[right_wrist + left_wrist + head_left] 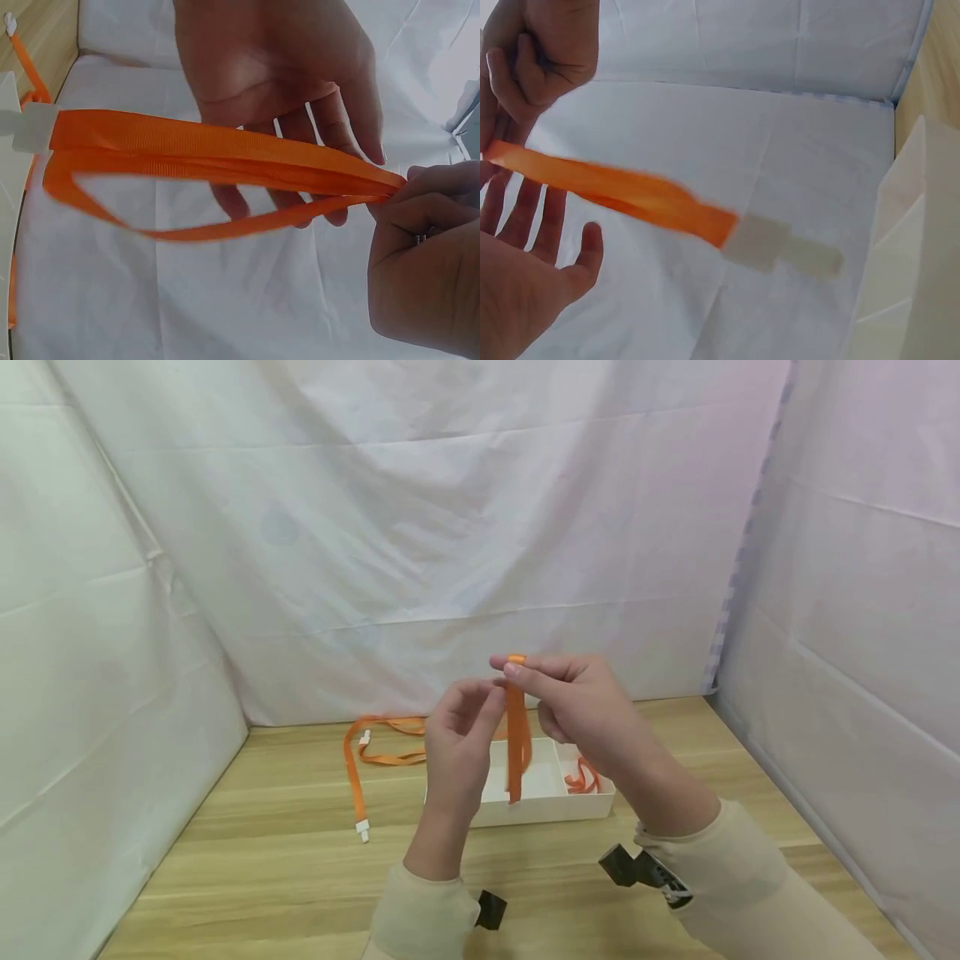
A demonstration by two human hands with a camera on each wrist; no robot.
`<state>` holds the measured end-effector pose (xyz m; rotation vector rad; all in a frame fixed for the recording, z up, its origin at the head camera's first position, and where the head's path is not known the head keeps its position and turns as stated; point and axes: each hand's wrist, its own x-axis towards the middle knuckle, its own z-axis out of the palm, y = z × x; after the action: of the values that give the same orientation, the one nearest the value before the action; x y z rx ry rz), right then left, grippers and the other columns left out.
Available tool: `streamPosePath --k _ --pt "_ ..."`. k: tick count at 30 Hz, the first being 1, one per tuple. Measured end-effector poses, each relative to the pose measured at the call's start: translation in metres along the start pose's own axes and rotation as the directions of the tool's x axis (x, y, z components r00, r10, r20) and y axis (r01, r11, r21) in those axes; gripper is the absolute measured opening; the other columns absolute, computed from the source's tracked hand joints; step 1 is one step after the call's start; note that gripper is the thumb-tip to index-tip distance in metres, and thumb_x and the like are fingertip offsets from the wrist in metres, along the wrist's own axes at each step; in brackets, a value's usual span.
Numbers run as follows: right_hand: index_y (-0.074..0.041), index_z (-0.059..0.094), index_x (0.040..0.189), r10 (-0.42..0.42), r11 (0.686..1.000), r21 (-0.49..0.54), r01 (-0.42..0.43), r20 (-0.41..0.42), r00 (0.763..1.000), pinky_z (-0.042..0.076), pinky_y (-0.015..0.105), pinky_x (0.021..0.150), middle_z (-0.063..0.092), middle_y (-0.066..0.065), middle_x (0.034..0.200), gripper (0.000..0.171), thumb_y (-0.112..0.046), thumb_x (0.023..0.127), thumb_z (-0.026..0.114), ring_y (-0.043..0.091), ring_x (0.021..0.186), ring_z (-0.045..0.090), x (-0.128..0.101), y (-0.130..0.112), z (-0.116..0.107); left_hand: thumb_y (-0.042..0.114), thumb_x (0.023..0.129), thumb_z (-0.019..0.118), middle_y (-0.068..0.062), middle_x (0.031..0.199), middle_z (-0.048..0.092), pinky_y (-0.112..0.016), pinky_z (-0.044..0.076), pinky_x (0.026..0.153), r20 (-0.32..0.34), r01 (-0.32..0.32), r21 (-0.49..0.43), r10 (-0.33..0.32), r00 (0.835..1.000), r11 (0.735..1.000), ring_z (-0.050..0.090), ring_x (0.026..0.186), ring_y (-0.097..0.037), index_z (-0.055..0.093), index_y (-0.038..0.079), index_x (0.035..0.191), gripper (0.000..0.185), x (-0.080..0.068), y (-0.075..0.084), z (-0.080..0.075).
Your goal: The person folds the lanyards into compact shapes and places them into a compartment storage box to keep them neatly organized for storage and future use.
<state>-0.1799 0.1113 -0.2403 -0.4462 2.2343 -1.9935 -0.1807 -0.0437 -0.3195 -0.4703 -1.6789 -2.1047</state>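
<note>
An orange lanyard (pixel 515 735) hangs folded in several layers above a white box. My right hand (pixel 592 706) pinches the top of its fold between thumb and forefinger. My left hand (pixel 461 735) is beside the upper part of the strap. In the right wrist view, the left hand (pixel 281 82) has its fingers extended behind the strap, and the thumb is apart from it. A pale clip (pixel 761 241) ends the dangling strap in the left wrist view, somewhat blurred. One loop of the lanyard (pixel 217 231) sags away from the other layers.
The divided white box (pixel 540 812) stands on the wooden table (pixel 285 860), with an orange strap (pixel 582 778) in its right compartment. Left of the box lies another orange lanyard (pixel 354 777) with white clips. White cloth (pixel 420 527) encloses the back and sides.
</note>
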Motion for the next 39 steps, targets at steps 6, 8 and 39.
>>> streamPosePath --k 6,8,39 --pt "-0.011 0.082 0.12 -0.003 1.0 0.004 0.003 -0.001 1.0 0.026 0.024 0.049 0.075 -0.003 0.136 0.025 -0.026 0.104 0.07 0.013 0.048 0.029 -0.001 -0.001 0.0 0.016 0.11 0.058 -0.015 0.121 0.076 -0.039 0.059 0.106 0.067 0.042 0.036 -0.044 0.997 0.998 0.071 0.11 -0.016 0.069 -0.006 0.112 0.025 -0.006 -0.007 -0.004" --pt "-0.012 0.081 0.122 -0.002 1.0 -0.007 0.002 -0.002 1.0 0.028 0.024 0.049 0.074 -0.004 0.137 0.026 -0.027 0.104 0.07 0.013 0.048 0.03 -0.001 -0.002 0.0 0.018 0.111 0.057 -0.018 0.123 0.075 -0.04 0.059 0.106 0.066 0.039 0.042 -0.042 0.997 0.998 0.071 0.111 -0.016 0.067 -0.006 0.112 0.026 -0.007 -0.009 -0.004" --pt "-0.009 0.08 0.123 -0.027 0.992 0.125 0.029 -0.015 1.0 0.026 0.022 0.049 0.078 -0.003 0.13 0.025 -0.02 0.103 0.071 0.011 0.048 0.031 -0.004 -0.006 -0.005 0.025 0.114 0.051 -0.022 0.112 0.076 -0.047 0.058 0.108 0.102 0.174 0.025 -0.176 0.979 0.984 0.075 0.106 -0.013 0.069 -0.01 0.104 0.041 -0.031 -0.052 -0.013"
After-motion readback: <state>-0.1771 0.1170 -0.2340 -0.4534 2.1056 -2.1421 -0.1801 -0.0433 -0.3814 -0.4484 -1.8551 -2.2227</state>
